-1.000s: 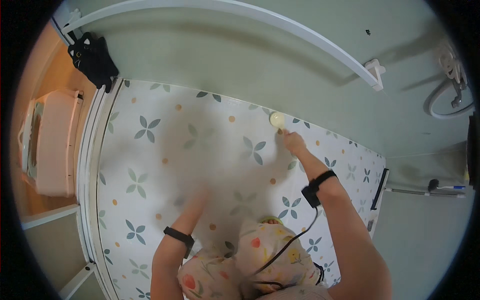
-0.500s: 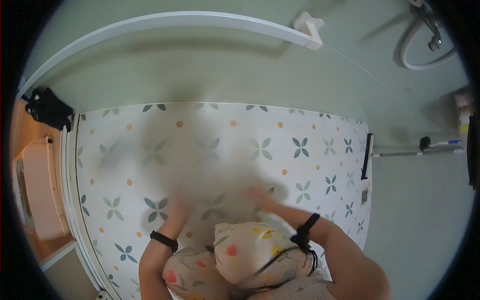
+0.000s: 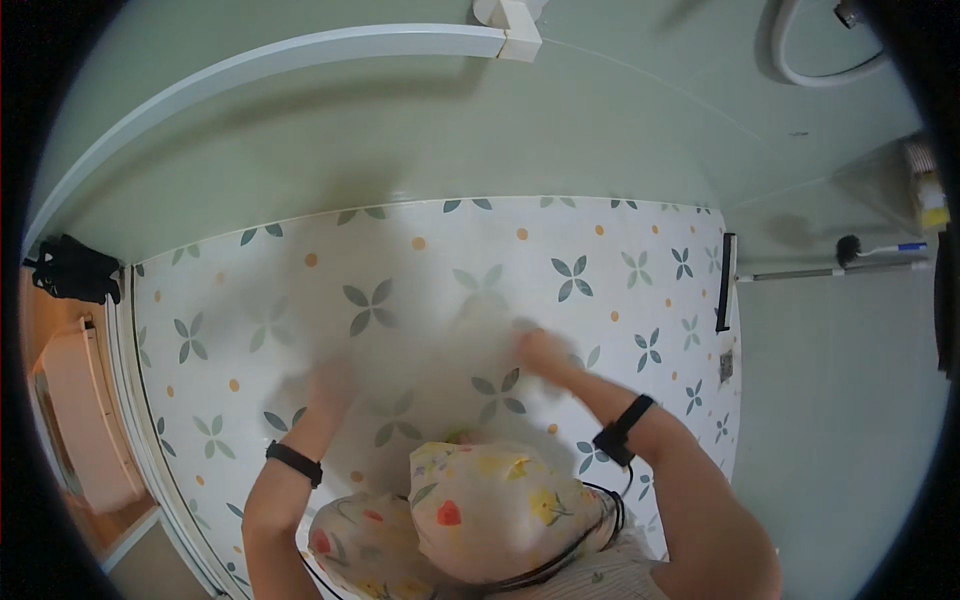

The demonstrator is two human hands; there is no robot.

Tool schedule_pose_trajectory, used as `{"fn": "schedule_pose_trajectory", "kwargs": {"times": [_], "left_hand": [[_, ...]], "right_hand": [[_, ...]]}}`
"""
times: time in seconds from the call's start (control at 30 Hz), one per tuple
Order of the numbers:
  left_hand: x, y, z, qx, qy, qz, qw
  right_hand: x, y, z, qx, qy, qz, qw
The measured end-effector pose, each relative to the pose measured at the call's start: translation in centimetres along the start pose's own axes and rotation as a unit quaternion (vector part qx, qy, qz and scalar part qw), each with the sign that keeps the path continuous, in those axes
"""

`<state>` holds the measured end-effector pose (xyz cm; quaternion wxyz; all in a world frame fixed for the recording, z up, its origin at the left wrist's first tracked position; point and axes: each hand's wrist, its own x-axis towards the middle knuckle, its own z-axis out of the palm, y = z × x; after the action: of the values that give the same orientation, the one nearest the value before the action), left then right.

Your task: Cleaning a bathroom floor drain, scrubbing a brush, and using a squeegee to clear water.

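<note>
Both my hands are low over the patterned floor (image 3: pixel 615 345), forearms reaching in from the lower edge. My left hand (image 3: pixel 334 385) is smeared by motion, so its fingers do not show clearly. Further right and a little farther ahead, my right hand (image 3: pixel 543 355) has its fingers curled in, also partly blurred. Between the two hands lies a pale, see-through smear (image 3: pixel 440 345) that veils the floor pattern; what it is, I cannot make out. Black bands circle my left wrist (image 3: pixel 294 463) and right wrist (image 3: pixel 623 430). My knees, in flowered cloth (image 3: pixel 500 510), are bent below my hands.
A white rail (image 3: pixel 330 48) runs along the green wall (image 3: pixel 600 130). A black bag-like thing (image 3: pixel 75 270) hangs at the left by a door track, beyond which stands a pink bin (image 3: pixel 95 420). At the right are a black floor strip (image 3: pixel 726 282) and a brush (image 3: pixel 880 248).
My hands have moved farther apart, the right one forward and to the right. My view has shifted, so the floor and rail sit farther left and higher.
</note>
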<state>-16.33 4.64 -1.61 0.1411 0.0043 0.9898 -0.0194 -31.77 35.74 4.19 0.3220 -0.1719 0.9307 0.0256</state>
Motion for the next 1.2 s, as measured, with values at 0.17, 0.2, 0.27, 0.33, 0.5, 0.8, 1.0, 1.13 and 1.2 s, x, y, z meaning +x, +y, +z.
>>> {"fn": "schedule_pose_trajectory", "kwargs": {"times": [0.17, 0.2, 0.27, 0.33, 0.5, 0.8, 1.0, 1.13, 1.2], "left_hand": [[0.7, 0.3, 0.9, 0.024, 0.088, 0.013, 0.996], [0.7, 1.2, 1.5, -0.042, 0.066, -0.018, 0.997], [2.2, 3.1, 0.5, -0.105, 0.049, -0.049, 0.992], [3.7, 4.3, -3.0, -0.063, -0.077, 0.015, 0.995], [5.3, 3.5, -7.0, -0.088, -0.050, -0.006, 0.995], [4.8, 3.6, -7.6, -0.126, -0.008, -0.013, 0.992], [6.2, 5.9, -11.6, -0.124, -0.105, 0.057, 0.985], [5.0, 3.2, -5.2, -0.117, -0.043, -0.030, 0.992], [5.1, 6.6, -5.8, -0.092, 0.017, 0.061, 0.994]], "right_hand": [[5.3, 10.4, -0.5, 0.066, 0.072, 0.086, 0.991], [3.9, 8.8, 1.5, 0.083, 0.032, 0.076, 0.993], [1.1, 6.1, 5.2, -0.013, 0.152, -0.052, 0.987], [2.1, 3.5, 1.1, 0.063, 0.035, 0.007, 0.997], [6.5, 7.4, -2.4, 0.038, 0.042, 0.014, 0.998], [7.0, 10.1, -3.3, 0.137, 0.122, 0.080, 0.980], [3.4, 8.4, -1.5, 0.021, 0.102, 0.006, 0.995], [5.1, 7.4, -4.0, 0.103, 0.052, 0.091, 0.989], [2.9, 5.2, 0.6, 0.079, 0.040, 0.023, 0.996]]}}
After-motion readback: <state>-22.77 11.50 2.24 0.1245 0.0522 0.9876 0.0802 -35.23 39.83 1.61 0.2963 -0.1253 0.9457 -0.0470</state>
